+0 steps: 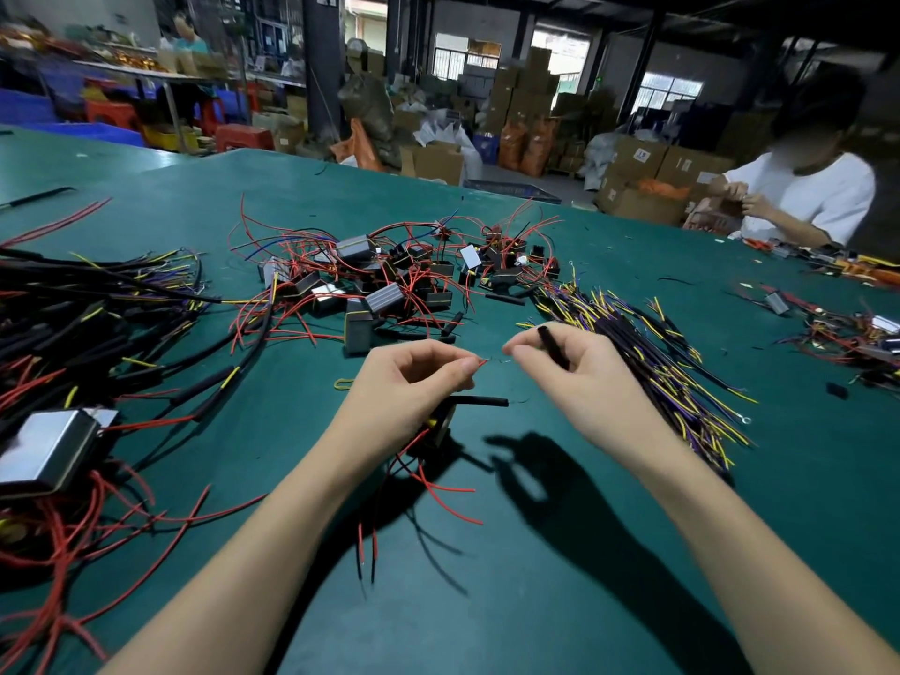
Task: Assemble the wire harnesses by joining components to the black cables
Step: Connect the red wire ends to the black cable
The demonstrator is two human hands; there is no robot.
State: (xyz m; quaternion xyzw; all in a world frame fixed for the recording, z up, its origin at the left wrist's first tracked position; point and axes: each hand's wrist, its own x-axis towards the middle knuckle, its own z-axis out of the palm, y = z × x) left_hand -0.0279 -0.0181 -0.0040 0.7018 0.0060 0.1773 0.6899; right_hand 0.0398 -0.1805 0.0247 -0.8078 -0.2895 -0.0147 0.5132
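Over matte green table [560,601]: left hand [414,382], fingers curled, pinching thin red wire [482,363] by its bared tip, boxy component [440,423] dangling beneath. Right hand [579,367], fingertips pinched on slim black cable [553,345], stripped strands nearly meeting the red tip. Beyond, tangled component pile [389,280]; right, striped cable bundle [657,362].
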